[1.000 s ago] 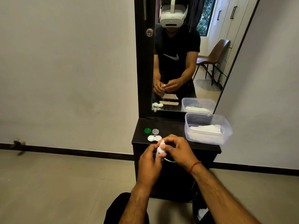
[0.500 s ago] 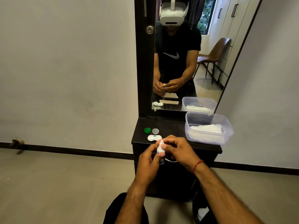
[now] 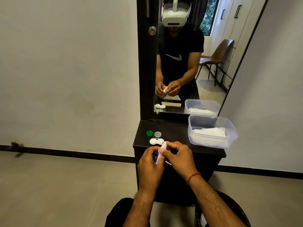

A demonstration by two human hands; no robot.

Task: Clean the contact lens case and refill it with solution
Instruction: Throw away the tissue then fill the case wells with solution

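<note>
1. Dark surface (image 3: 177,128) sat below the mirror (image 3: 213,89).
2. Clear tub (image 3: 213,123) of white tissues stood at the surface's right end.
3. Left hand (image 3: 150,164) was clamped on the body of the solution bottle (image 3: 164,144); right hand (image 3: 178,156) pinched its top.
4. Bottle was held over the surface's front edge, just beside the lens case (image 3: 156,141).
5. Lens case lay uncapped at front-left, with the green cap (image 3: 149,133) and clear cap (image 3: 157,134) just behind it.

Solution bottle (image 3: 161,150) tilted from upright, base swung into left hand (image 3: 150,166); cap (image 3: 164,143) more exposed
</note>
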